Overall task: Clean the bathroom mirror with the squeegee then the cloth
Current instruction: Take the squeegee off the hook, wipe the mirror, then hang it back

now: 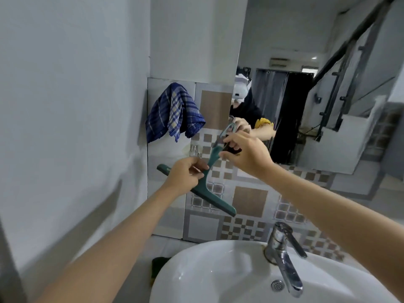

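Observation:
A dark green squeegee (209, 193) is held in front of the tiled wall, its blade slanting down to the right. My left hand (185, 176) grips the blade near where the handle joins. My right hand (247, 154) holds the upper end of the handle, by its grey hook loop (228, 130). A blue checked cloth (172, 112) hangs on the wall to the upper left. The mirror (306, 62) fills the upper right and reflects the hands and the room behind.
A white basin (196, 270) sits below, with a chrome tap (284, 252) at its right. A white wall runs along the left. Patterned brown and grey tiles (249, 202) cover the wall behind the squeegee. A dark object (159, 265) lies left of the basin.

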Motion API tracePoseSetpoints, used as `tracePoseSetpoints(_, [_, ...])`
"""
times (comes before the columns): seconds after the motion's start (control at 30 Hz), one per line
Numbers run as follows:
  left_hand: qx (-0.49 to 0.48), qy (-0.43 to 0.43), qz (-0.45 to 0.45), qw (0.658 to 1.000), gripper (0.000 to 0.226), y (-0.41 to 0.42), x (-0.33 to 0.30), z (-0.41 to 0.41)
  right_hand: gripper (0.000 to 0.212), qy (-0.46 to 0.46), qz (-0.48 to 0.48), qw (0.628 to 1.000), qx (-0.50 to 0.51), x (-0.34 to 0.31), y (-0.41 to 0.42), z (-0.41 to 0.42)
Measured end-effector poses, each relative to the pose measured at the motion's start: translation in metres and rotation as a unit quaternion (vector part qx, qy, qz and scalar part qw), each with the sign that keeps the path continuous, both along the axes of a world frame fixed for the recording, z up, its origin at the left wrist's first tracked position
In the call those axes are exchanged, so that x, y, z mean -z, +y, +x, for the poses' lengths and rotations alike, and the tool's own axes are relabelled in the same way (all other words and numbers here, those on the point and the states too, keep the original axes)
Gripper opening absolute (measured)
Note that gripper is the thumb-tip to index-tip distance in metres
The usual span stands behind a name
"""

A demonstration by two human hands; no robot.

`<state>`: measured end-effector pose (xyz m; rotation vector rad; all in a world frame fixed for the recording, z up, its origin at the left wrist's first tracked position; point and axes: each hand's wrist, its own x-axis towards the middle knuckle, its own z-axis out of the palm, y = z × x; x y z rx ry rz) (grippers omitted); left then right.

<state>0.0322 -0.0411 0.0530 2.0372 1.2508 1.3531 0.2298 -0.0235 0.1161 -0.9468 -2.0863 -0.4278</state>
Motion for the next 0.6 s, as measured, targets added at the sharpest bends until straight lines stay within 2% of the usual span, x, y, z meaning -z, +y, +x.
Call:
tracePoseSetpoints(0.07, [-0.001,0.042,0.010,0.999,0.030,-0.007,-0.017,0.007,0.046,-0.097,0.112,0.988,0.051,-0.018,-0.009,0.017])
tracePoseSetpoints(0.13, [0.001,0.070,0.012,0.997,0.041,-0.014,-0.037,0.019,0.049,-0.169,0.174,0.966,0.087,-0.039,-0.022,0.037])
tracePoseSetpoints(0.2, [0.015,0.090,0.024,0.996,0.045,-0.021,-0.059,0.032,0.047,-0.245,0.187,0.948,0.080,-0.059,-0.033,0.057])
tracePoseSetpoints(0.3, [0.050,0.130,0.060,0.988,0.047,-0.032,-0.089,0.052,0.042,-0.329,0.158,0.931,0.034,-0.084,-0.047,0.085])
tracePoseSetpoints(0.37, [0.058,0.159,0.091,0.981,0.047,-0.035,-0.105,0.063,0.040,-0.359,0.157,0.920,0.021,-0.100,-0.056,0.101])
tracePoseSetpoints(0.43, [0.049,0.175,0.143,0.973,0.034,-0.033,-0.121,0.075,0.039,-0.374,0.171,0.911,0.028,-0.116,-0.068,0.115])
tracePoseSetpoints(0.5, [0.010,0.198,0.241,0.950,0.020,-0.030,-0.140,0.085,0.036,-0.367,0.185,0.911,0.039,-0.134,-0.076,0.129])
tracePoseSetpoints(0.6, [-0.068,0.204,0.354,0.910,0.024,-0.022,-0.168,0.095,0.040,-0.325,0.191,0.922,0.083,-0.169,-0.082,0.148])
